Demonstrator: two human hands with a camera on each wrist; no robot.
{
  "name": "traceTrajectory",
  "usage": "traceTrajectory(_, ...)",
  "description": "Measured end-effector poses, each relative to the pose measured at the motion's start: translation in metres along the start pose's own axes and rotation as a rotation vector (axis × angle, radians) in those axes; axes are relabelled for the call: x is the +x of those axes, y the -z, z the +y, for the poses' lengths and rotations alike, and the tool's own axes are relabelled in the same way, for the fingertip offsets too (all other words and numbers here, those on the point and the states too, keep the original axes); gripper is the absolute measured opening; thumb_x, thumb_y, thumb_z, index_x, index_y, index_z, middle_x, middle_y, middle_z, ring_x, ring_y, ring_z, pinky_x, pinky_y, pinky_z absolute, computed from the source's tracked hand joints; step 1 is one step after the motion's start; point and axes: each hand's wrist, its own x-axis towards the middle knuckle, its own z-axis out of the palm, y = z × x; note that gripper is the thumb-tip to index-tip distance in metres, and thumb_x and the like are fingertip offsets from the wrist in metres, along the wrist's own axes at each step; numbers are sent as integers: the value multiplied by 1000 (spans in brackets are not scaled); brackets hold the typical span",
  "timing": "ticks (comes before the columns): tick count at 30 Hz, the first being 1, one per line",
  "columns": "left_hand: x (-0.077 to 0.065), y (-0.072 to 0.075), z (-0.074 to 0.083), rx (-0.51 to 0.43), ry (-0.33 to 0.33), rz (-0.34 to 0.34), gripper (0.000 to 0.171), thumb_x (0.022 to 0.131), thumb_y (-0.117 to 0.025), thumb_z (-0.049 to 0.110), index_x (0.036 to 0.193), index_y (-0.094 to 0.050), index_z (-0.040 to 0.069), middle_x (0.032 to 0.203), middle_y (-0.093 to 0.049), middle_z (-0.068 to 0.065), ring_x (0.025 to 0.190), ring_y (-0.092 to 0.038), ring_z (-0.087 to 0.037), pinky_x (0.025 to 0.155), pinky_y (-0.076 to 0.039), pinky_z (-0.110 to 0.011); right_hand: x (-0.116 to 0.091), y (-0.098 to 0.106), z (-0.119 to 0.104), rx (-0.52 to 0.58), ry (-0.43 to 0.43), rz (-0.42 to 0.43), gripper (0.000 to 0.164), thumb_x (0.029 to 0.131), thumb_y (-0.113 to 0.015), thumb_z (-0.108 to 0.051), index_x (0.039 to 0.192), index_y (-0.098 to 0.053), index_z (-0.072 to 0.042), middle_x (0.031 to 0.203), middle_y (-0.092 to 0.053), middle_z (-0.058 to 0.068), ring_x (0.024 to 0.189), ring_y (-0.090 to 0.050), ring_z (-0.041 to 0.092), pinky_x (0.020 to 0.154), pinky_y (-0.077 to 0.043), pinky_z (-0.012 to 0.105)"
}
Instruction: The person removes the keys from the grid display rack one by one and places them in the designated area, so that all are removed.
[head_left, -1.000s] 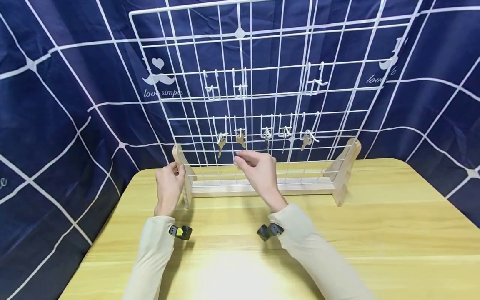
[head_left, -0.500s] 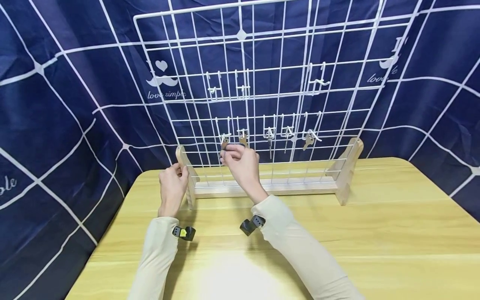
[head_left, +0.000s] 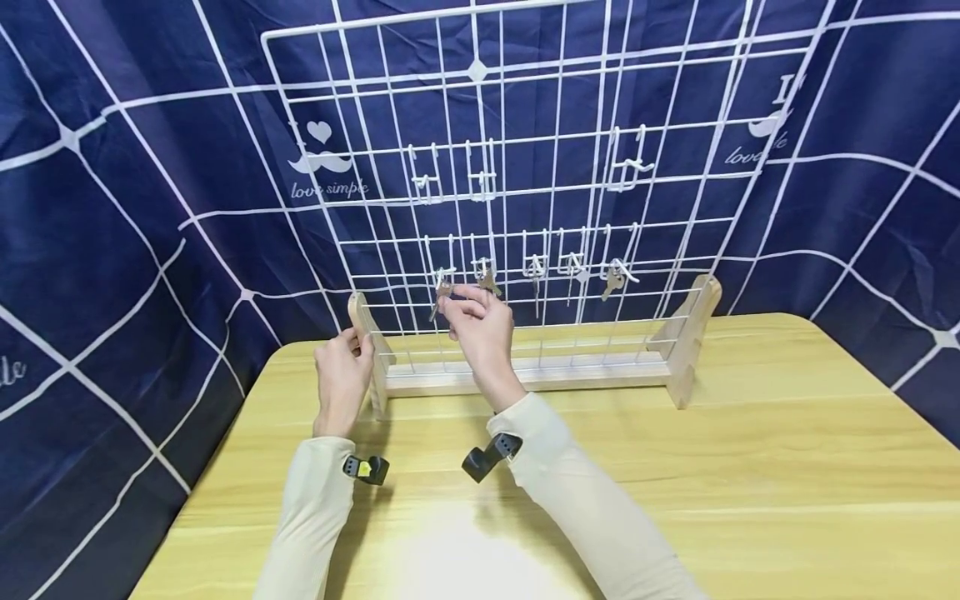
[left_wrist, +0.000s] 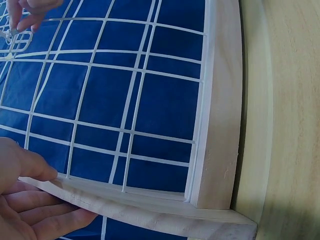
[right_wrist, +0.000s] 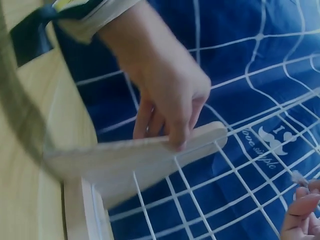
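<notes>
My left hand (head_left: 341, 379) grips the wooden left end panel (head_left: 357, 307) of a stand that holds a white wire grid; in the left wrist view the thumb lies on one side of the panel and the fingers on the other. With thumb and fingertips, my right hand (head_left: 483, 337) pinches the leftmost key (head_left: 442, 291), which is at its white hook. Just right of it a second key (head_left: 488, 281) hangs on a hook. Farther right hang several more, including a brass-toned key (head_left: 613, 283). Fingertips partly cover the pinched key.
Above the keys, hooks without keys hang on the grid, among them a middle hook (head_left: 482, 185) and a right one (head_left: 630, 167). The stand's wooden base bar (head_left: 600, 375) rests on the light wood table (head_left: 750, 467). A dark blue curtain (head_left: 187, 158) closes off the back and sides.
My right hand has moved left, from below the second key to the leftmost key, which it now pinches. That key has shifted its tilt. The left hand stays on the panel.
</notes>
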Motion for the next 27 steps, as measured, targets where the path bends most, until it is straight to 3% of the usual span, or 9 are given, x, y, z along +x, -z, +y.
traceTrajectory(5,-2,-2,-2,12,-17,3,20,88,-58,3,94,-69,-11,86,-71,-22,77,-71,-33,68,-55,-46,2,2,0,181,-129,-71,18,88,-66,-2,104,-66,7,77,-70,5,54,-53,5,52,-46,16)
traceTrajectory(8,-1,-3,-2,19,-26,6,20,88,-58,3,94,-69,-12,85,-71,-22,76,-71,-33,67,-54,-46,3,2,-1,229,-152,-84,14,90,-66,-4,100,-66,4,75,-67,2,55,-52,5,53,-47,16)
traceTrajectory(14,0,-2,-2,22,-34,18,20,87,-57,3,93,-69,-12,84,-71,-22,75,-71,-33,66,-54,-47,3,-2,-4,223,-136,-108,8,87,-66,1,92,-60,-1,72,-63,-1,55,-53,7,54,-49,18)
traceTrajectory(20,-1,-1,-2,34,-30,14,19,87,-58,3,93,-69,-11,84,-71,-21,76,-71,-33,68,-53,-47,3,-2,-2,238,-169,-127,19,88,-65,2,106,-60,3,69,-65,0,53,-56,7,53,-50,19)
traceTrajectory(27,0,-1,-2,27,-18,4,19,88,-58,4,92,-69,-10,85,-71,-21,76,-71,-32,68,-54,-46,1,2,-2,171,-79,-118,15,89,-66,-3,103,-64,1,68,-62,1,49,-49,6,48,-44,18)
